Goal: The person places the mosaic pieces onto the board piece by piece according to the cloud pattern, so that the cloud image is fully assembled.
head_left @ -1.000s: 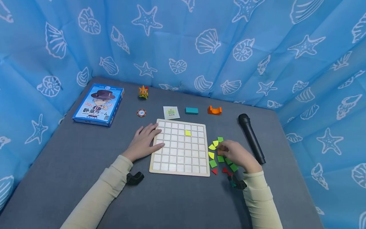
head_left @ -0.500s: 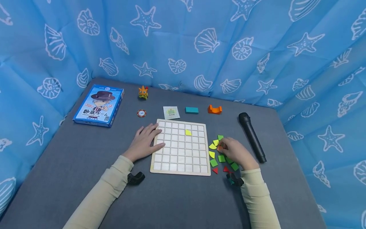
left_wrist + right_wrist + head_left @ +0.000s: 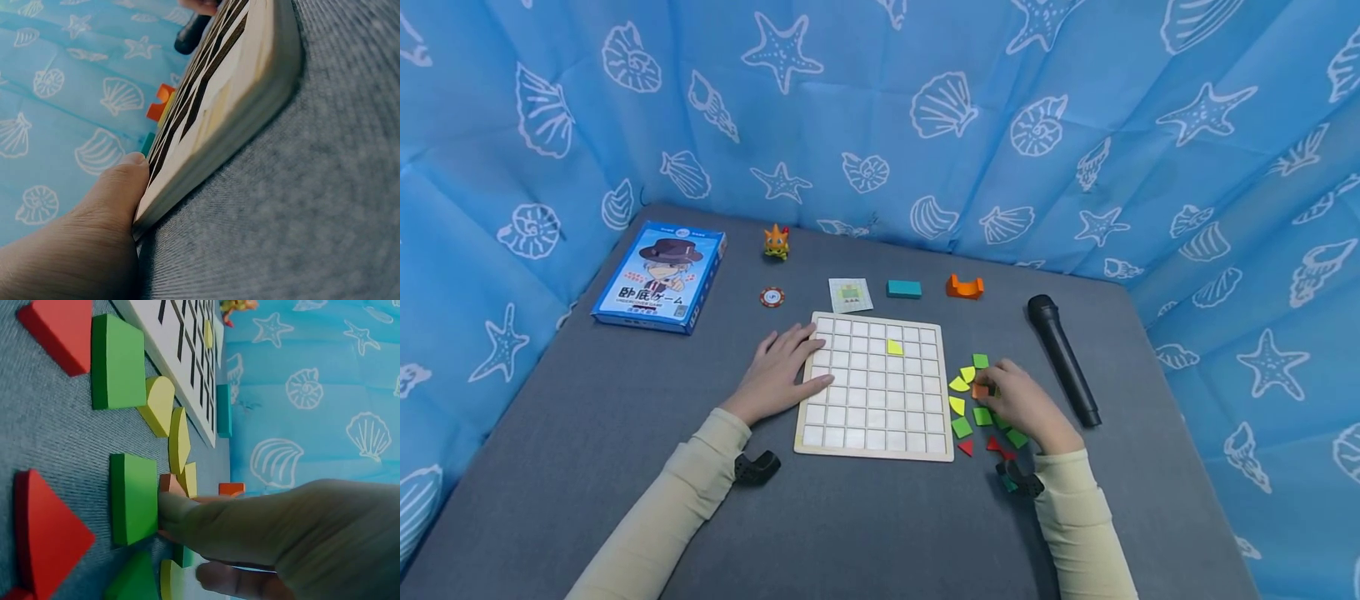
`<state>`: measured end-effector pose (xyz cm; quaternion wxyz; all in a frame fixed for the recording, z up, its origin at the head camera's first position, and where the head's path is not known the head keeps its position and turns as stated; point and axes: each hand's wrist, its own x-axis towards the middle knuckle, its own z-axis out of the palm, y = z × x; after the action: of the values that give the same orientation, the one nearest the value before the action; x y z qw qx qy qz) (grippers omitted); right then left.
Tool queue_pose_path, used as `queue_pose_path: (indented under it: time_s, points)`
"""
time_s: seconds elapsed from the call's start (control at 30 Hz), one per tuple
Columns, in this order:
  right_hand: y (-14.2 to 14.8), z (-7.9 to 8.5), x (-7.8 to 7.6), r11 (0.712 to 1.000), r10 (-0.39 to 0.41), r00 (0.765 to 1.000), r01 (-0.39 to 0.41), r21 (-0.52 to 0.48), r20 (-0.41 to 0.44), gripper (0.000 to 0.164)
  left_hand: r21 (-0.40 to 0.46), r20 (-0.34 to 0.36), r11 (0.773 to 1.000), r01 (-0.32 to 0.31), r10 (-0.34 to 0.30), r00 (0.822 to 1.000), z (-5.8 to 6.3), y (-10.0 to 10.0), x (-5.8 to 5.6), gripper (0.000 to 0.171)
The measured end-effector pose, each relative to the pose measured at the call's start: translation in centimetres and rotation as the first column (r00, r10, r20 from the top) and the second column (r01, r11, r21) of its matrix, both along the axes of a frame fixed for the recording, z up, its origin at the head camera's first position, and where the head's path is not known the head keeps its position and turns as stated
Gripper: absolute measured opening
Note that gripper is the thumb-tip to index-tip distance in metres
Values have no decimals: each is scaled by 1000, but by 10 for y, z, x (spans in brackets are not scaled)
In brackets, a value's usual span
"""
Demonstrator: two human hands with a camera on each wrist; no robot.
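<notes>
Currently, left of the frame's centre, the left hand (image 3: 775, 371) rests on the board (image 3: 865, 400), fingers spread. Right of centre, the right hand (image 3: 1022, 403) pinches an orange block (image 3: 980, 391), near yellow blocks (image 3: 957, 406) and green blocks (image 3: 982, 416). The mic (image 3: 1063, 358) lies farther right.

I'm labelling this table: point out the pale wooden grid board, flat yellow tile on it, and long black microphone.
Pale wooden grid board (image 3: 876, 382): head view, bare cell.
Flat yellow tile (image 3: 894, 347): head view, top face.
Long black microphone (image 3: 1068, 367): head view, handle.
</notes>
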<state>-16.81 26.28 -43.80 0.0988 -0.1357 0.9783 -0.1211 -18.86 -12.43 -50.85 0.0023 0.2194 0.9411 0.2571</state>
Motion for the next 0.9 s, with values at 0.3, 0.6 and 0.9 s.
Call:
queue_pose_path:
  time_s: [0.3,0.6,0.9]
  points:
    - [-2,6,1,1000,14,998,-14,-8,66,17,14,7,1000,1,-1,1000,5,1,1,68]
    - [-1,4,0,1000,-7,999,7,7,40,19,15,2,1000,2,-2,1000,5,1,1,67]
    - [-17,20,-9,999,25,998,-27,-41,-52,19,17,13,1000,0,0,1000,4,0,3,67]
